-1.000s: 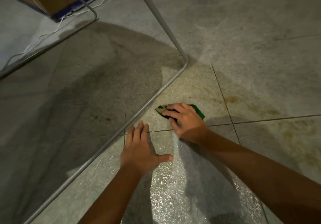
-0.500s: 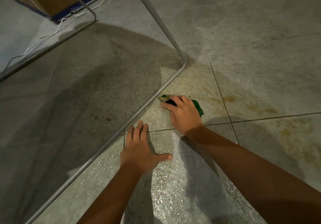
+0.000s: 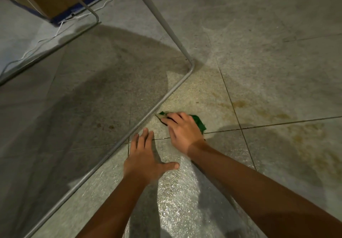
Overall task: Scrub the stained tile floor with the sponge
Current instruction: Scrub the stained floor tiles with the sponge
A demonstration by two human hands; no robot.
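Head camera shows me the right hand (image 3: 182,133) pressing the green sponge (image 3: 199,123) on the wet floor (image 3: 259,71) beside the metal bar (image 3: 157,108), left hand (image 3: 146,161) flat and open, and I think it could slip.

Left hand (image 3: 146,161) lying flat, palm down, on grey tile floor (image 3: 268,56); fingers (image 3: 143,139) pointing forward, held close together; thumb splaying out to right. Left forearm reaching up from lower frame edge, bare. Right hand (image 3: 184,130) pressing down on green scouring sponge (image 3: 199,122), palm down, fingers curling over its top, pointing forward-left. Right forearm stretching diagonally from lower right corner, bare, wrist slightly bent.
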